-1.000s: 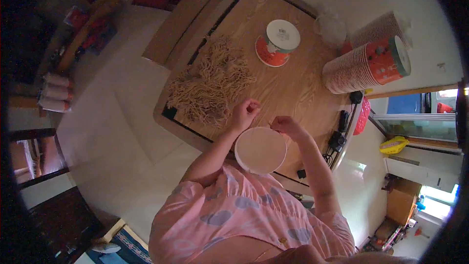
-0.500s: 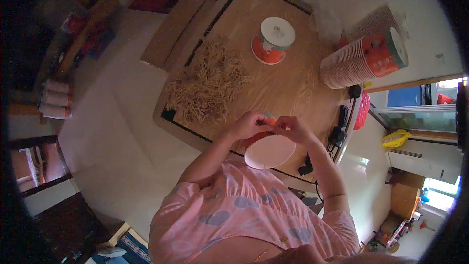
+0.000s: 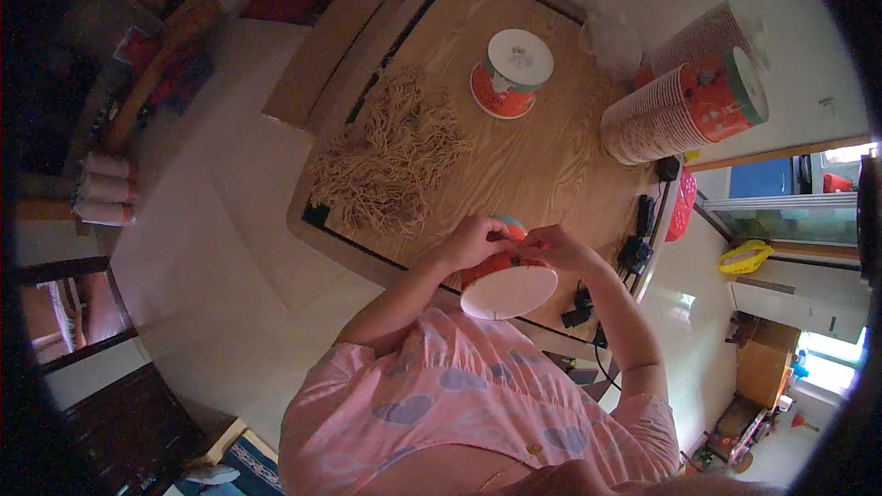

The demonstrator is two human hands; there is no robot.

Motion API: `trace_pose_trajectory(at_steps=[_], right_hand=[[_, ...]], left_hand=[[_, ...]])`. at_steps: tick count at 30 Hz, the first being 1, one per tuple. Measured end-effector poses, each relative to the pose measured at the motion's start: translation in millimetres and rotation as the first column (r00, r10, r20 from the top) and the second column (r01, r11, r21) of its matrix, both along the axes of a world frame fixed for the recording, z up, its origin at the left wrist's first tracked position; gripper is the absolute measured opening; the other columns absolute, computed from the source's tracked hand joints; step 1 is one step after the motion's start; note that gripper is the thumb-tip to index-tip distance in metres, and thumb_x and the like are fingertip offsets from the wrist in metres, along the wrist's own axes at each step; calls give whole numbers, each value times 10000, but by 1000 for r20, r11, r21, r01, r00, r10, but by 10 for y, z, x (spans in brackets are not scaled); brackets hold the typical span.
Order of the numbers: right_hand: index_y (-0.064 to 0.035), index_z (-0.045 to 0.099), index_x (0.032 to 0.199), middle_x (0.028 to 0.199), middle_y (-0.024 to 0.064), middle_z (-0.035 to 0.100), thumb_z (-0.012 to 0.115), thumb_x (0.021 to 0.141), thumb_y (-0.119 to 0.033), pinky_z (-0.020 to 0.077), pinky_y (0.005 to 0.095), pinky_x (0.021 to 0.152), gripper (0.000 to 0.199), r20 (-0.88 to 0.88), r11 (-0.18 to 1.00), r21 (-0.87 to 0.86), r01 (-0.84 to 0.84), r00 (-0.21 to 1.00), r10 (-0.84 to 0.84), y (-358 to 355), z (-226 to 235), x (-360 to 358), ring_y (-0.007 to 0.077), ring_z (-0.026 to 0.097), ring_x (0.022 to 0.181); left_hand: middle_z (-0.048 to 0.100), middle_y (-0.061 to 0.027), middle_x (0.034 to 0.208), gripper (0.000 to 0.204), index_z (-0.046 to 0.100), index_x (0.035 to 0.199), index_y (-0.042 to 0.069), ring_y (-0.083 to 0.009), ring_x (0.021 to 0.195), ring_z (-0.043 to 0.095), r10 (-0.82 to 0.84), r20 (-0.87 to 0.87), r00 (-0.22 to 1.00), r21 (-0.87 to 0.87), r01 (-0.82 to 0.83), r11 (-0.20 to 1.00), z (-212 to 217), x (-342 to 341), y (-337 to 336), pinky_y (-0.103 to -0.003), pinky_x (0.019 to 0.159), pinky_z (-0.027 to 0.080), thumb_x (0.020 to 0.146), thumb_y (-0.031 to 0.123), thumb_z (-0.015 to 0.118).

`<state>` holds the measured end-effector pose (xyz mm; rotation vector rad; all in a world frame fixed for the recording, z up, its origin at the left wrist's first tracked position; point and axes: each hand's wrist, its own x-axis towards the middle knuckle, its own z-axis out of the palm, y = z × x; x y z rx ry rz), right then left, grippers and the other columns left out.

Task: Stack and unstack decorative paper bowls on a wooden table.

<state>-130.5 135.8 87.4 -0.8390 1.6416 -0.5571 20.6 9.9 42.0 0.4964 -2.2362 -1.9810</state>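
Close to my body, at the table's near edge, I hold a red and teal paper bucket point(image 3: 508, 291) tilted so its wide white mouth points toward me. My left hand point(image 3: 476, 243) is closed at its upper left side, the fingertips pressed to the wall. My right hand point(image 3: 558, 251) pinches from the other side, its fingertips almost meeting the left ones. Whether a thin string lies between the fingertips is too small to tell. Beyond my left hand spreads a loose heap of tan twine pieces point(image 3: 395, 156). Farther back, a matching paper bucket point(image 3: 503, 103) stands upside down, white base up.
Tall nested stacks of paper buckets point(image 3: 657, 115) lean at the table's right side, near a clear plastic bag point(image 3: 614, 44). Black power adapters point(image 3: 634, 255) with cables line the right edge. A cardboard box point(image 3: 331, 60) sits beyond the left edge. A yellow bag point(image 3: 745, 257) lies farther right.
My fingers have shifted slightly on the bucket's side, and more of its red wall shows. The bucket's mouth has tipped a little lower. The things on the table stay put.
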Motion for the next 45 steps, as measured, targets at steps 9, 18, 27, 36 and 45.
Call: trace_pose_trajectory(at_steps=[9,18,27,36,45], right_hand=[[-41,616,798,669,19,587,619,780,-249,427,264,560,209,-45,991,-107,-79,996,74,58,-28,-44,89,509,620],[-36,602,795,660,13,578,610,788,-255,422,256,556,220,-11,993,-110,-31,999,30,43,2,4,87,501,614],[-34,598,742,641,6,573,616,783,-285,413,241,508,255,73,995,-95,13,997,-6,23,9,33,71,502,583],[-36,605,760,645,18,565,629,765,-227,412,264,544,193,-76,977,-188,-97,994,84,47,-52,2,90,479,598],[-43,592,811,680,15,568,624,761,-192,408,254,578,160,-86,977,-169,-132,989,119,31,-13,-6,92,481,633]], left_hand=[[606,-129,727,96,603,764,2,-224,650,597,124,-63,990,-117,-131,984,150,19,24,-310,595,454,724,88,619],[601,-84,736,84,594,767,2,-155,647,586,167,-37,985,-143,-171,975,162,66,30,-272,590,469,758,82,615],[596,-117,733,96,589,779,-2,-215,634,595,187,-31,982,-99,-189,977,209,77,38,-299,583,472,747,87,610],[599,-115,747,95,587,809,4,-213,667,600,168,-39,985,-37,-169,985,142,81,73,-297,599,474,745,72,604],[582,-146,768,97,554,785,5,-302,700,578,200,-78,977,-170,-210,963,225,48,132,-351,598,457,761,95,581]])
